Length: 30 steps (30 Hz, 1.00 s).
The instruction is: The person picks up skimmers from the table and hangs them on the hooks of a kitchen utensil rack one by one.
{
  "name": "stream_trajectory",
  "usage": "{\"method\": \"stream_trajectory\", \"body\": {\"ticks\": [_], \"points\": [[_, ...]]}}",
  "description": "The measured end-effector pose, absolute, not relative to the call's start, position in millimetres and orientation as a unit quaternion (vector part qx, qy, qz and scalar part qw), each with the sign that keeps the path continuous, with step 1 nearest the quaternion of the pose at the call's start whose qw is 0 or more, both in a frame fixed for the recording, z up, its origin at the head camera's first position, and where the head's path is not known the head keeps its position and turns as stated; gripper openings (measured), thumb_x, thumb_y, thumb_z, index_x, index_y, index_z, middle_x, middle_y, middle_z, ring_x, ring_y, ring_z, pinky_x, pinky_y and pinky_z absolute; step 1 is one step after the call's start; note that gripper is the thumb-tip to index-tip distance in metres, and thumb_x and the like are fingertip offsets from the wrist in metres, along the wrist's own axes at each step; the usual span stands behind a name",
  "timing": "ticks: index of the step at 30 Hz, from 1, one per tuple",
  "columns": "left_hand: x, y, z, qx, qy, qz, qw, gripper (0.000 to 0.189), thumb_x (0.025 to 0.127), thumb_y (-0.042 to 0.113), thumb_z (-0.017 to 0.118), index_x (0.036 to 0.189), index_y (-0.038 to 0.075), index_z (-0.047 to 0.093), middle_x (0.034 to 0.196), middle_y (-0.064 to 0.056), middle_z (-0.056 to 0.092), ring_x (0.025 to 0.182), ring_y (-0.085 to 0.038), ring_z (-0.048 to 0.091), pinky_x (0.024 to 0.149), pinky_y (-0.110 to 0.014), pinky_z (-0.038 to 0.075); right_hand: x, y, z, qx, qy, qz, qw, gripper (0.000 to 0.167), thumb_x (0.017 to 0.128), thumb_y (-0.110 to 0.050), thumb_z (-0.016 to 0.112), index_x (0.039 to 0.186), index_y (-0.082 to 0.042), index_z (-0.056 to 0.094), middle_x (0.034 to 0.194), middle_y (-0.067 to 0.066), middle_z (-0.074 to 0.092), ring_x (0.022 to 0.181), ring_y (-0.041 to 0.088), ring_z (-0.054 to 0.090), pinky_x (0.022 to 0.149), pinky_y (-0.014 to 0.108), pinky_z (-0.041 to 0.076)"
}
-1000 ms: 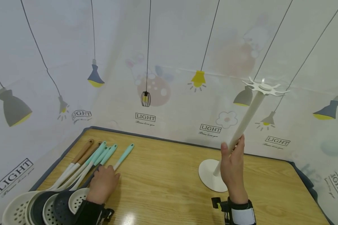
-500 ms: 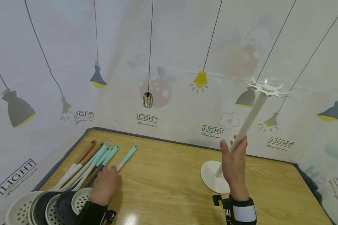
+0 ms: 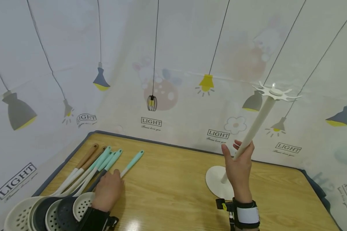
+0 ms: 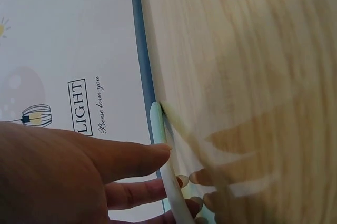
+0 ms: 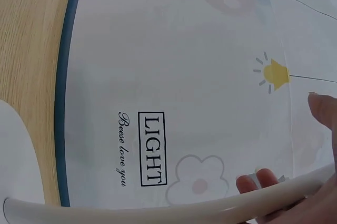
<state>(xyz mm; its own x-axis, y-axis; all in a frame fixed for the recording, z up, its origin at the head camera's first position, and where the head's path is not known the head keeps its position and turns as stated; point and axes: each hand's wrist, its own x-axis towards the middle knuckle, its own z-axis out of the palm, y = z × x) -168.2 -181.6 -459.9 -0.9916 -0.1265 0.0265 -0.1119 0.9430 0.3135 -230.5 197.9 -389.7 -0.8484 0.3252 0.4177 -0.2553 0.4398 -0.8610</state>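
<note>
My left hand (image 3: 107,191) pinches the white shaft of a mint-handled skimmer (image 3: 135,158) lying at the right of a row of utensils. The hand hides the join to a small white perforated head (image 3: 83,202) in line with it. In the left wrist view, thumb and fingers are on either side of the shaft (image 4: 171,184). On the right stands a white utensil rack (image 3: 255,126) with a round base (image 3: 214,178) and a ring of hooks (image 3: 276,92) on top. My right hand (image 3: 238,171) rests against its pole, the thumb held away and the fingers behind it.
Several skimmers and ladles overlap at the left, with wooden handles (image 3: 88,156), mint handles (image 3: 104,157) and dark or white heads (image 3: 41,211). The wooden table (image 3: 167,179) ends at a dark edge before a lamp-printed backdrop (image 3: 185,106).
My right hand's thumb has moved away from the rack's pole and its fingers have loosened. The left hand keeps its pinch, and the rack stays in place. The view has shifted slightly.
</note>
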Motion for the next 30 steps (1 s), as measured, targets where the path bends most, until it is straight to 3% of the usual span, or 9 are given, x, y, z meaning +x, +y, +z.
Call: {"method": "stream_trajectory", "body": {"ticks": [7,9,14,16,22,30], "points": [[-165,-187,-466,0.056,-0.984,-0.166,0.022,0.024,0.095,0.014,0.068,0.094,-0.005,0.054,0.078,-0.02,0.054,0.067,-0.033,0.056,0.058,-0.045,0.046,-235,199,-401,-0.013,-0.787,0.556,0.268,0.071,0.097,-0.032,0.07,0.153,-0.012,0.032,0.127,0.013,0.062,0.121,0.026,0.058,0.112,0.053,0.042],[-166,-188,-466,0.05,-0.985,-0.165,0.028,0.023,0.095,0.014,0.068,0.093,-0.004,0.053,0.075,-0.018,0.054,0.065,-0.031,0.055,0.057,-0.043,0.044,-237,200,-402,-0.013,-0.783,0.562,0.266,0.066,0.098,-0.032,0.069,0.15,-0.012,0.035,0.121,0.008,0.064,0.114,0.019,0.059,0.109,0.046,0.045],[-171,-186,-466,0.043,-0.985,-0.163,0.031,0.022,0.095,0.014,0.069,0.092,-0.001,0.053,0.072,-0.015,0.053,0.062,-0.028,0.053,0.055,-0.04,0.041,-246,205,-407,-0.018,-0.781,0.549,0.298,0.047,0.102,-0.031,0.063,0.139,-0.008,0.047,0.096,-0.013,0.062,0.091,-0.001,0.062,0.085,0.021,0.047],[-173,-185,-466,0.048,-0.985,-0.164,0.024,0.022,0.095,0.015,0.069,0.093,-0.001,0.053,0.073,-0.015,0.054,0.062,-0.028,0.054,0.055,-0.04,0.042,-249,207,-410,-0.011,-0.774,0.549,0.317,0.037,0.104,-0.027,0.058,0.133,-0.004,0.052,0.089,-0.013,0.059,0.082,-0.003,0.061,0.076,0.016,0.047],[-175,-185,-469,0.058,-0.982,-0.179,0.01,0.02,0.096,0.016,0.068,0.097,0.0,0.054,0.075,-0.014,0.055,0.061,-0.026,0.052,0.053,-0.038,0.039,-244,200,-403,0.018,-0.75,0.565,0.344,0.027,0.108,-0.015,0.047,0.118,0.009,0.054,0.076,0.006,0.047,0.065,0.006,0.047,0.062,0.018,0.04],[-173,-185,-467,0.059,-0.982,-0.181,0.009,0.019,0.096,0.014,0.068,0.099,0.0,0.056,0.075,-0.014,0.055,0.06,-0.026,0.053,0.053,-0.036,0.038,-230,191,-387,0.017,-0.759,0.552,0.345,0.024,0.108,-0.011,0.045,0.11,0.012,0.049,0.074,-0.001,0.042,0.062,0.002,0.043,0.058,0.018,0.038]]}}
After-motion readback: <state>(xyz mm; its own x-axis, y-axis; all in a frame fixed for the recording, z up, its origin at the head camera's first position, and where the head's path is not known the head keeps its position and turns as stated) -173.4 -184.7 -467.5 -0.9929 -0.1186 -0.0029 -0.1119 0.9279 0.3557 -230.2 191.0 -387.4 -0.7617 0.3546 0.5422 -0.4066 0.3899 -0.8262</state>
